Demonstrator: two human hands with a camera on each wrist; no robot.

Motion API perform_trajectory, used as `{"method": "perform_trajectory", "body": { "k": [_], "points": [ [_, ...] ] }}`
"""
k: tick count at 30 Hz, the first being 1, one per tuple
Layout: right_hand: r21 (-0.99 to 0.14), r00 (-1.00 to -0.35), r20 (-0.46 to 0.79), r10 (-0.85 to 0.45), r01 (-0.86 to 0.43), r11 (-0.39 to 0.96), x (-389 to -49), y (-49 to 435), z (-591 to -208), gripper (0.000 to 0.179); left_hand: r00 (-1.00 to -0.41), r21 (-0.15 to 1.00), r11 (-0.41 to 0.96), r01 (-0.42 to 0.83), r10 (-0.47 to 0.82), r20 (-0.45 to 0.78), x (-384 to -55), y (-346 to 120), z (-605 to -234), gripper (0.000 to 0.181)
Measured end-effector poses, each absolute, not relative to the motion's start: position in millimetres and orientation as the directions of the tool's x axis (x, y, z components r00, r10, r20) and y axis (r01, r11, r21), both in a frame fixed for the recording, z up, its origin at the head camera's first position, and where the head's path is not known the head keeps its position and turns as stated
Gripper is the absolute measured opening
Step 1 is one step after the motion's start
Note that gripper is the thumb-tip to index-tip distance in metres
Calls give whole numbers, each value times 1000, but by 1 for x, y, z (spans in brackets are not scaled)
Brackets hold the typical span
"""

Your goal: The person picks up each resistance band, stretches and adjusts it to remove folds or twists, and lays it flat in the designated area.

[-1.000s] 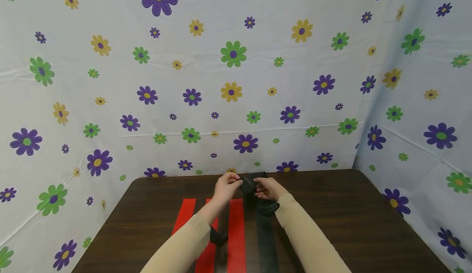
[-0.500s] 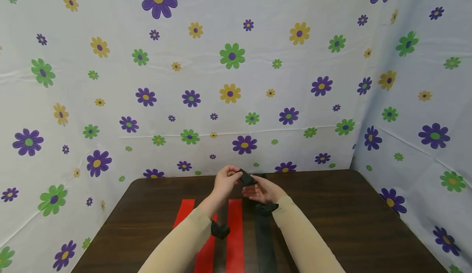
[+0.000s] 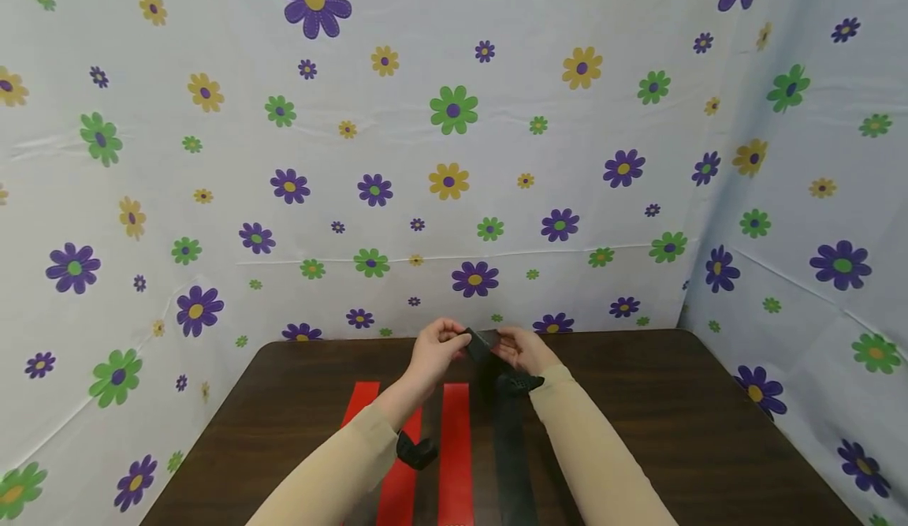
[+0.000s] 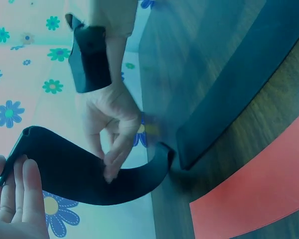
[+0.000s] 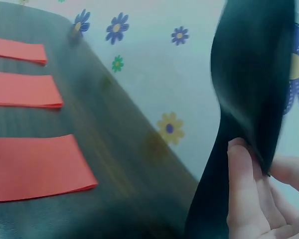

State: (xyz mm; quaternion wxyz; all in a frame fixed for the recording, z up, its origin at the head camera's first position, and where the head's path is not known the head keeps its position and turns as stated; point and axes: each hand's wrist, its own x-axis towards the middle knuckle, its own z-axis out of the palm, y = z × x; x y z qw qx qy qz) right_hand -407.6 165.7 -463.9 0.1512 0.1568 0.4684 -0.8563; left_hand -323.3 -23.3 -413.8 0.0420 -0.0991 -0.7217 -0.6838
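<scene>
A flat, flexible black strip (image 3: 482, 342) is held up between both hands over the far edge of the table. My left hand (image 3: 434, 352) pinches one end between thumb and fingers; in the left wrist view that end (image 4: 29, 133) looks folded over. Further along, the fingers of my right hand (image 3: 523, 350) grip the strip's edge, and the right wrist view shows the strip (image 5: 254, 64) curving above them. In the left wrist view the strip sags in a curve past the right hand (image 4: 114, 119), its far end bending upward near the table.
Several red strips (image 3: 455, 455) lie side by side on the dark wooden table (image 3: 624, 423). Right of them lies another black strip (image 3: 514, 463). A flowered white cloth (image 3: 397, 139) hangs behind the table and along its right side. Each wrist carries a black camera (image 3: 416, 451).
The right hand has shifted, from fingers spread under the strip half a second ago to gripping its edge farther right. The left hand keeps its pinch, and the strip has turned between them.
</scene>
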Motion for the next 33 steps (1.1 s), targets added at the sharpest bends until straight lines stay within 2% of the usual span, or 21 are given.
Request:
{"method": "perform_trajectory", "body": {
  "k": [4,10,15,21,27,33],
  "points": [
    [-733,-902,-423,-91,399,-551,-410,170,-447,36,-974,982,27,185,135,179,-314,-27,-408,18],
    [-728,-911,-399,-106,385,-567,-413,176,-426,13,-970,983,15,184,165,179,-289,-28,-389,17],
    [-720,-905,-413,-97,390,-575,-415,181,-417,17,-968,984,-8,179,177,178,-275,-31,-387,16],
    [-743,-907,-416,-67,382,-550,-414,187,-413,30,-969,988,-27,151,191,154,-283,-36,-414,17],
    [-721,-895,-442,-66,398,-568,-416,185,-410,19,-968,989,-30,145,201,148,-281,-34,-434,17],
    [-653,-880,-468,-81,406,-640,-424,182,-410,14,-958,986,-46,158,234,164,-276,-30,-444,14]
  ]
}}
